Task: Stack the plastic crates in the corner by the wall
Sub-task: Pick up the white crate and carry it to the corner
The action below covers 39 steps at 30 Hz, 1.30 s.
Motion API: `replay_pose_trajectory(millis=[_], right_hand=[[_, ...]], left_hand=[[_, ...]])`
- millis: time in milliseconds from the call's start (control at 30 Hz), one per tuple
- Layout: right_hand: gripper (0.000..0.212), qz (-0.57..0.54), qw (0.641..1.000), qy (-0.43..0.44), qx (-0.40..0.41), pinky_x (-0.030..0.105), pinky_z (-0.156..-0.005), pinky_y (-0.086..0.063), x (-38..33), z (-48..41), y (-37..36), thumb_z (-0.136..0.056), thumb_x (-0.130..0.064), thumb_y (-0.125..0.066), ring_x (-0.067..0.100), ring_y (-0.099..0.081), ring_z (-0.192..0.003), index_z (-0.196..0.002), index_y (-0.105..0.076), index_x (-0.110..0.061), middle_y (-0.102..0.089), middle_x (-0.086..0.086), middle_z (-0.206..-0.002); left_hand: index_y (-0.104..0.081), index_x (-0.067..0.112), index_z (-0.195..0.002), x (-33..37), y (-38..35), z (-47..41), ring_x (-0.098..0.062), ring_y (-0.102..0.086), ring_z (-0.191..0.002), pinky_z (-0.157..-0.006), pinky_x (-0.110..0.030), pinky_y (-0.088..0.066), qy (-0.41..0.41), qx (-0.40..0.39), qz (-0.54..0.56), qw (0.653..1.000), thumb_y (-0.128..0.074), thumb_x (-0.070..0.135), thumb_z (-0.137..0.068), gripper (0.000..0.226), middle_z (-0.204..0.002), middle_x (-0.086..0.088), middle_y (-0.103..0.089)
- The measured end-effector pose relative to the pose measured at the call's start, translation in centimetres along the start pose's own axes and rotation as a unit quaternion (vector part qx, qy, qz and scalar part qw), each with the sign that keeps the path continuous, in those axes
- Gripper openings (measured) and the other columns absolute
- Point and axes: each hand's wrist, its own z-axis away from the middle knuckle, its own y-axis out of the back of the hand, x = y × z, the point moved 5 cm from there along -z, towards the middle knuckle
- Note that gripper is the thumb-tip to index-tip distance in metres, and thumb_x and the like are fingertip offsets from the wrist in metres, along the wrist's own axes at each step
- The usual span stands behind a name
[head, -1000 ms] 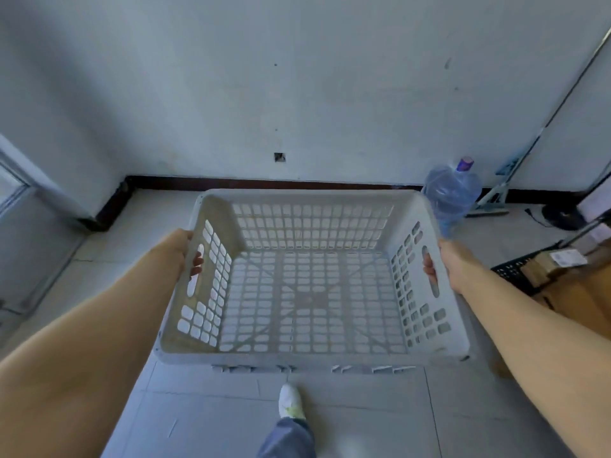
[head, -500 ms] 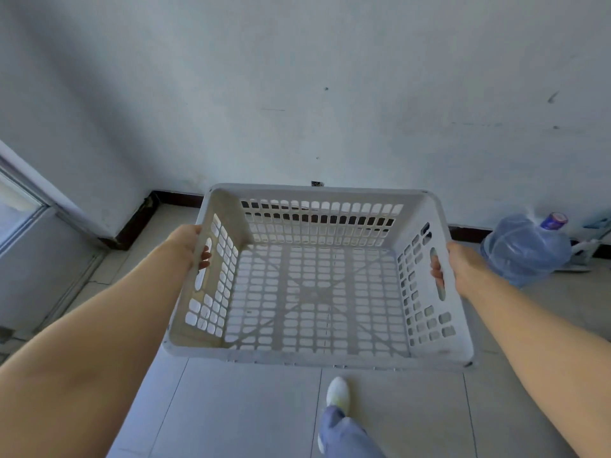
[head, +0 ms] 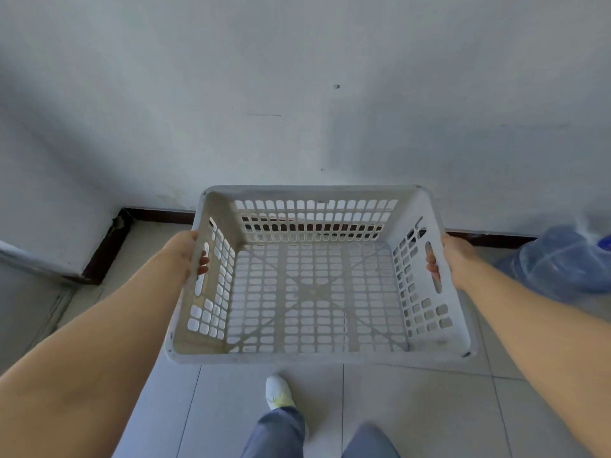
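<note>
Above smooth tiles (head: 413,408) | rectangular perforated plastic crate (head: 314,357) | left hand (head: 186,256), right hand (head: 454,259): grips curled through handle slots

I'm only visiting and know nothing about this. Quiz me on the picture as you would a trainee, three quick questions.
1. True or false: the left hand and right hand each grip a side slot of the crate.
2. What lies on the floor at the right? A) water jug B) broom C) chair
3. Fill in: inside, the crate is ____.

Key: 1 true; 2 A; 3 empty.
</note>
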Motion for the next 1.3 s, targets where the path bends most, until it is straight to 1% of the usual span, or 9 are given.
replay_pose_trajectory(millis=[100,267,500,600,733,833,900,1100,1300], right_hand=[[0.036,0.0,1.0,-0.013,0.022,0.028,-0.052,-0.04,-0.5,-3.8,-2.8,-0.094,-0.03,-0.034,0.02,-0.048,-0.054,-0.101,-0.061,-0.008,-0.056,0.009,-0.073],[0.044,-0.007,0.999,-0.034,0.039,0.029,-0.055,-0.042,-0.8,-10.6,-7.3,-0.095,-0.031,-0.032,0.022,-0.049,-0.056,-0.116,-0.059,-0.004,-0.055,0.01,-0.072],[0.046,-0.011,0.998,-0.058,0.036,0.032,-0.058,-0.044,1.3,-23.1,-14.1,-0.096,-0.038,-0.034,0.02,-0.049,-0.056,-0.116,-0.059,-0.004,-0.056,0.01,-0.073],[0.046,-0.017,0.997,-0.064,0.027,0.032,-0.059,-0.043,3.5,-28.4,-16.9,-0.096,-0.04,-0.033,0.02,-0.048,-0.056,-0.119,-0.057,-0.007,-0.055,0.009,-0.073],[0.046,-0.011,0.997,-0.075,0.023,0.031,-0.061,-0.044,7.3,-34.0,-19.7,-0.096,-0.039,-0.033,0.021,-0.049,-0.06,-0.117,-0.057,-0.006,-0.055,0.01,-0.074],[0.048,-0.01,0.997,-0.076,0.023,0.031,-0.06,-0.044,9.8,-37.5,-21.3,-0.097,-0.039,-0.032,0.022,-0.052,-0.063,-0.118,-0.057,-0.004,-0.055,0.01,-0.074],[0.049,-0.008,0.996,-0.082,0.026,0.031,-0.061,-0.045,11.4,-39.6,-22.1,-0.097,-0.04,-0.033,0.023,-0.053,-0.064,-0.117,-0.057,-0.003,-0.056,0.01,-0.074],[0.044,0.002,0.996,-0.078,0.036,0.032,-0.061,-0.046,14.1,-43.8,-23.8,-0.097,-0.036,-0.033,0.024,-0.054,-0.064,-0.114,-0.057,-0.003,-0.057,0.011,-0.077],[0.04,0.007,0.997,-0.071,0.041,0.033,-0.062,-0.045,15.8,-45.8,-24.6,-0.098,-0.035,-0.031,0.024,-0.053,-0.064,-0.112,-0.055,-0.005,-0.056,0.01,-0.077]], left_hand=[[-0.057,0.013,-0.094,1.9,-1.7,-6.2,-0.016,-0.043,-0.056,-0.048,-0.026,-0.046,0.01,-0.011,-0.015,1.0,-0.041,0.031,-0.095,0.024,-0.067,-0.005,-0.046],[-0.057,0.013,-0.094,3.5,-5.2,-15.7,-0.016,-0.044,-0.055,-0.052,-0.028,-0.043,0.023,-0.019,-0.034,0.999,-0.046,0.034,-0.091,0.023,-0.066,-0.003,-0.045],[-0.059,0.011,-0.094,1.4,-10.5,-30.6,-0.016,-0.045,-0.056,-0.05,-0.029,-0.044,0.026,-0.014,-0.046,0.999,-0.049,0.041,-0.089,0.032,-0.068,-0.003,-0.046],[-0.056,0.008,-0.09,-0.4,-12.6,-36.3,-0.017,-0.045,-0.057,-0.049,-0.029,-0.044,0.028,-0.012,-0.063,0.998,-0.045,0.043,-0.091,0.036,-0.069,-0.004,-0.045],[-0.053,0.009,-0.102,-3.0,-15.1,-42.9,-0.016,-0.045,-0.058,-0.042,-0.024,-0.048,0.011,-0.015,-0.075,0.997,-0.041,0.043,-0.093,0.037,-0.072,-0.003,-0.044],[-0.056,0.007,-0.116,-5.2,-16.4,-47.5,-0.017,-0.047,-0.062,-0.052,-0.031,-0.048,0.01,-0.022,-0.088,0.996,-0.042,0.046,-0.092,0.048,-0.075,-0.004,-0.046],[-0.056,0.004,-0.119,-6.7,-17.1,-50.1,-0.019,-0.049,-0.064,-0.054,-0.032,-0.05,0.014,-0.024,-0.093,0.995,-0.044,0.047,-0.09,0.053,-0.077,-0.005,-0.047],[-0.054,0.004,-0.104,-9.7,-19.8,-54.5,-0.021,-0.048,-0.063,-0.057,-0.034,-0.049,0.018,-0.034,-0.088,0.995,-0.045,0.043,-0.092,0.042,-0.075,-0.009,-0.047],[-0.056,0.002,-0.108,-12.3,-20.6,-57.6,-0.023,-0.052,-0.067,-0.071,-0.04,-0.052,0.025,-0.02,-0.089,0.996,-0.043,0.046,-0.093,0.048,-0.078,-0.009,-0.051]])
